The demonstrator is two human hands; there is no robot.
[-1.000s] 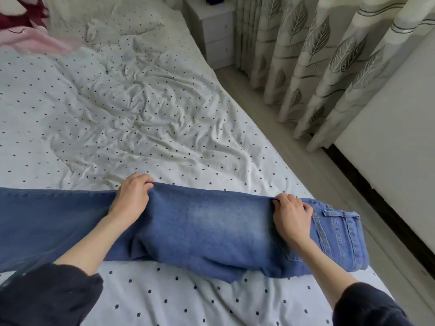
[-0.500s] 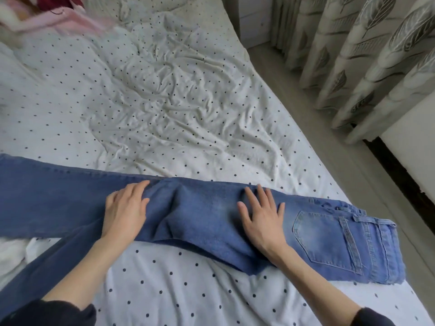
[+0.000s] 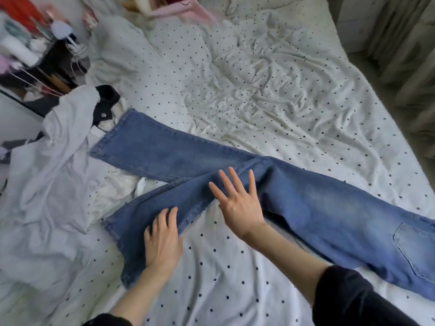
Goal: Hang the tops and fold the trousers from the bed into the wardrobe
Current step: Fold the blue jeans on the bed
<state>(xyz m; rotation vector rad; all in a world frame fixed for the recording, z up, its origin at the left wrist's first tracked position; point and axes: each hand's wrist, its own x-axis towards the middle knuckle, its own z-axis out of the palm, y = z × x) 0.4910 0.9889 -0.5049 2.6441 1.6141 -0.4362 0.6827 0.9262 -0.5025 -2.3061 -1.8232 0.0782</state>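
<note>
The left hand (image 3: 162, 243) lies flat with straight fingers on the nearer leg of the blue jeans (image 3: 294, 201), close to its hem; the right hand (image 3: 237, 205) rests beside it with fingers spread wide where the two legs part. Beyond the fingertips the farther leg runs away at an angle, its hem touching a grey top (image 3: 49, 175) with a dark collar that crowds the space left of the left hand. Half a second ago both palms pressed the thigh region and the legs lay out of sight to the left; now the hands sit lower down the legs. Past the fingers the dotted bed sheet (image 3: 259, 95) lies wrinkled, pink clothing (image 3: 179, 10) at its far end, curtains (image 3: 404, 55) beyond the bed's right edge.
</note>
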